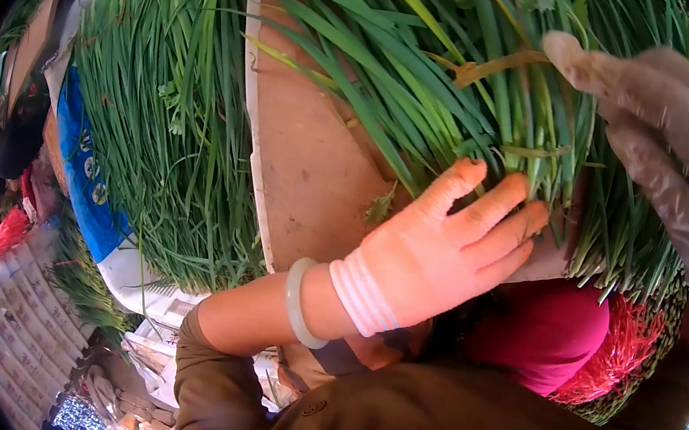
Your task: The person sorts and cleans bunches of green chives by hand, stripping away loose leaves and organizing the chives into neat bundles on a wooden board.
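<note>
My left hand (439, 252), in an orange-pink knit glove with a striped cuff, lies with fingers spread against the lower stems of a bunch of green chives (460, 117). A pale bracelet (297, 302) circles that wrist. Over the bunch's right side, my right hand (674, 126), in a whitish glove, has its fingertips closed on one end of a withered yellow-brown leaf (496, 67). The leaf's other end lies across the green blades. Part of the right hand's fingers is hidden by the hand itself.
A brown board (306, 176) with a pale edge lies under the bunch. To the left, more chives (173, 108) fill a white-lined container beside a blue printed bag (87, 171). Red plastic strands (620, 352) sit at lower right. Corrugated sheeting (18, 347) shows at lower left.
</note>
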The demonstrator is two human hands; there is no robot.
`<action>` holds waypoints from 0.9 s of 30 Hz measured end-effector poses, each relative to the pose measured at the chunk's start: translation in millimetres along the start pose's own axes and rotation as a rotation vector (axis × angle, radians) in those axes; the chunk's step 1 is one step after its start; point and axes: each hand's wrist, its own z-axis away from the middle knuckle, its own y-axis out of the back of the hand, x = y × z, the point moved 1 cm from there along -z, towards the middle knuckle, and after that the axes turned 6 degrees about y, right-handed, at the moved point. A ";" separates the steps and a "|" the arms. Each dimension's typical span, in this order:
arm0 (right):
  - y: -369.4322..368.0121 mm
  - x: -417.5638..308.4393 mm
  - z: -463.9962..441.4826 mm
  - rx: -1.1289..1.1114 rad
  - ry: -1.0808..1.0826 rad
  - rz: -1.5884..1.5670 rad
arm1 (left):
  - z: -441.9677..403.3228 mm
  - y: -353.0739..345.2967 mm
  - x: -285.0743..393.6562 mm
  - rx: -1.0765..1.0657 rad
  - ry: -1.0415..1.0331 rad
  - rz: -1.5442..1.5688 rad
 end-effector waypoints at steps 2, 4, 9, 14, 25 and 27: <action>-3.8 -0.2 -17.0 0.070 0.094 0.040 | 1.0 -1.0 0.3 -0.002 0.012 0.008; -17.6 2.8 -34.7 0.167 0.208 0.149 | 0.3 -1.6 1.1 -0.003 0.016 -0.011; -25.0 37.7 -67.5 0.053 0.070 0.072 | -1.4 -3.0 -1.6 0.009 0.005 -0.024; -16.5 33.7 -82.1 -0.046 -0.312 -0.447 | -0.1 -5.2 -1.7 0.030 -0.003 0.013; -25.7 45.9 -87.9 -0.001 -0.409 -0.626 | 2.1 0.7 -3.8 0.034 -0.015 0.036; -20.9 35.1 -83.1 0.070 -0.355 -0.642 | 2.3 1.1 -3.3 0.039 -0.017 0.033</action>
